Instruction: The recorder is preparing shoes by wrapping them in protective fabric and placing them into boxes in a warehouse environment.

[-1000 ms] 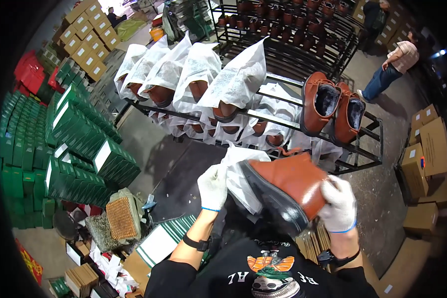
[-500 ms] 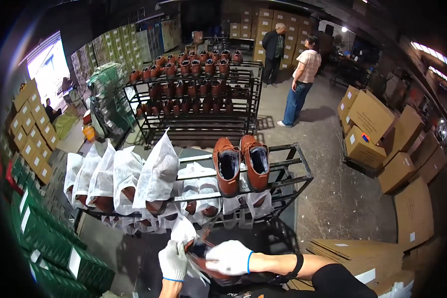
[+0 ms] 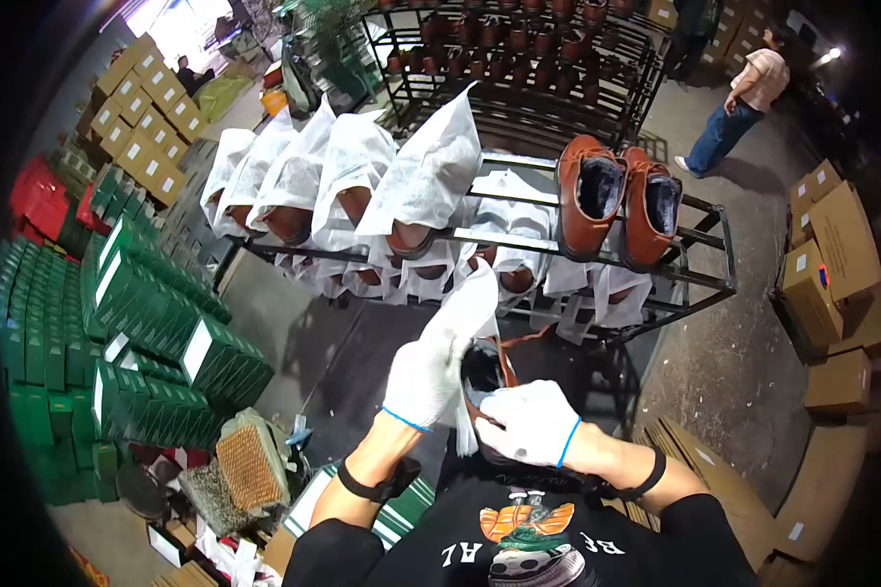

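Note:
In front of my chest, a brown lined shoe (image 3: 483, 367) is held between my two white-gloved hands. My right hand (image 3: 531, 423) has its fingers closed on the shoe's near side. My left hand (image 3: 423, 377) grips a thin white fabric bag (image 3: 473, 301) along the shoe's left side; part of the bag hangs below that hand. A loose brown lace sticks out on the right. Beyond, on a black metal rack (image 3: 719, 249), stand two uncovered brown shoes (image 3: 589, 201) and several shoes under white fabric bags (image 3: 429, 166).
Green boxes (image 3: 147, 293) are stacked on my left. Cardboard cartons (image 3: 832, 245) and flattened cardboard (image 3: 715, 470) lie to the right. A second rack (image 3: 431, 88) of brown shoes stands farther off. One person (image 3: 749, 98) stands at the far right. A beaded seat pad (image 3: 250, 465) is at lower left.
My view has tilted down and turned left, so the rack appears higher and farther right. The left hand has come up along the bag; the right hand still grips the shoe.

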`<state>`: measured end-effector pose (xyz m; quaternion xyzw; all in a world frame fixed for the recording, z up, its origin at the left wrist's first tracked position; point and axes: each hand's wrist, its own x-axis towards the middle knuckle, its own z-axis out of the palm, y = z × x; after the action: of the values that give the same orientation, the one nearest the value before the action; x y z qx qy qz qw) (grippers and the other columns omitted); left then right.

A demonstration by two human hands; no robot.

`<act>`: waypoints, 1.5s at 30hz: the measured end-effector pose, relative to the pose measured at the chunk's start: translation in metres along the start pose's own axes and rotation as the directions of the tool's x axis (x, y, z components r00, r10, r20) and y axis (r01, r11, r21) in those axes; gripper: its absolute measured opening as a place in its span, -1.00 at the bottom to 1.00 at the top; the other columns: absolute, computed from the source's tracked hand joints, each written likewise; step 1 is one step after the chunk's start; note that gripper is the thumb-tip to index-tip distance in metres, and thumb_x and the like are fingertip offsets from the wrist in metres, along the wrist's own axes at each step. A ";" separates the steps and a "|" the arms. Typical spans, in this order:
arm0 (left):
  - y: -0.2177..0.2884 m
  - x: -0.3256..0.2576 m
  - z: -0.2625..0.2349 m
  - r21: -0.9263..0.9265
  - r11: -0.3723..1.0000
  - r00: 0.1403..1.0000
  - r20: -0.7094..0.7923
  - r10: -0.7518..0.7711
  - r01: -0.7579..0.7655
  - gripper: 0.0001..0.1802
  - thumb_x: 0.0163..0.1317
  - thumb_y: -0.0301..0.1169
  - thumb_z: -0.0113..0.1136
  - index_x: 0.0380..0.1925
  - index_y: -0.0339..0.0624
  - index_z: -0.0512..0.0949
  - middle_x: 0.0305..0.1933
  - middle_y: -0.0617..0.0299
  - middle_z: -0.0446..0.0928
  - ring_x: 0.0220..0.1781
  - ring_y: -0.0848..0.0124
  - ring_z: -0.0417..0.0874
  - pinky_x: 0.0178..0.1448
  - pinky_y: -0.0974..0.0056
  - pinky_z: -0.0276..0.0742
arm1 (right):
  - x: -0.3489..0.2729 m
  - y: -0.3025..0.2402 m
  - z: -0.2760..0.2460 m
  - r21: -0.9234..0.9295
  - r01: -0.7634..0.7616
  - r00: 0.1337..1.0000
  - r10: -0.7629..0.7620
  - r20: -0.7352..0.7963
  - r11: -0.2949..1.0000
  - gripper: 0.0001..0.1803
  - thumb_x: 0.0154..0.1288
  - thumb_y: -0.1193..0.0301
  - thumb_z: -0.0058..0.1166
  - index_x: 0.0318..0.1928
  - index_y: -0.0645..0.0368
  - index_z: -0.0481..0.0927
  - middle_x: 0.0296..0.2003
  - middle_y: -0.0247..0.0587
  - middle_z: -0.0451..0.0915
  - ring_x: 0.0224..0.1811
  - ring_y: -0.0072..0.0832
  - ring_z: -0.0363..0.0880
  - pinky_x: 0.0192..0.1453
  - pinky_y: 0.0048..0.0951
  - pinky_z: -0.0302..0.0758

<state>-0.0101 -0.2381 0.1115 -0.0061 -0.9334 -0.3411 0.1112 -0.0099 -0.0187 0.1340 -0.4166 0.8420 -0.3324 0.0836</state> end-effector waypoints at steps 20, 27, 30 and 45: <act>-0.032 -0.010 -0.017 -0.449 0.783 0.896 0.115 -0.429 0.432 -0.63 0.68 -0.24 0.20 -0.24 -0.33 0.70 -0.45 0.27 0.59 -0.32 0.59 0.56 -0.24 0.27 0.52 | -0.009 0.009 -0.009 -0.075 0.228 0.936 -0.240 -0.256 0.971 -0.73 0.06 0.40 0.37 -0.57 0.01 0.47 -0.65 -0.33 0.34 -0.66 -0.29 0.49 -0.59 -0.23 0.40; 0.013 -0.012 -0.005 -0.335 0.902 0.948 0.256 -0.191 0.272 -0.64 0.63 -0.30 0.19 -0.32 -0.38 0.64 -0.45 0.31 0.50 -0.30 0.57 0.44 -0.19 0.29 0.43 | -0.012 0.018 0.010 -0.020 0.399 0.916 -0.399 0.035 0.917 -0.73 0.10 0.30 0.37 -0.56 -0.07 0.49 -0.58 -0.32 0.43 -0.58 -0.26 0.57 -0.53 -0.16 0.49; -0.003 -0.018 -0.008 -0.401 0.847 0.931 0.255 -0.262 0.349 -0.59 0.66 -0.25 0.16 -0.31 -0.40 0.62 -0.48 0.00 0.55 -0.39 0.43 0.47 -0.22 0.17 0.51 | -0.009 0.028 -0.002 -0.165 0.071 0.984 -0.097 -0.152 0.984 -0.78 0.20 0.36 0.32 -0.53 0.02 0.55 -0.56 -0.25 0.53 -0.55 -0.15 0.62 -0.49 -0.10 0.55; 0.041 -0.044 -0.025 -0.472 0.781 0.881 0.428 -0.202 0.409 -0.63 0.67 -0.29 0.17 -0.27 -0.39 0.65 -0.40 0.11 0.59 -0.30 0.50 0.54 -0.18 0.24 0.51 | 0.003 0.010 0.001 -0.045 -0.056 0.896 0.031 -0.443 0.997 -0.79 0.41 0.40 0.35 -0.39 0.20 0.70 -0.47 -0.05 0.64 -0.48 -0.07 0.68 -0.36 -0.11 0.58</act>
<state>0.0418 -0.2196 0.1469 0.0550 -0.7877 -0.6011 -0.1232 -0.0176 -0.0168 0.1275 -0.3135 0.8572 -0.3924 -0.1138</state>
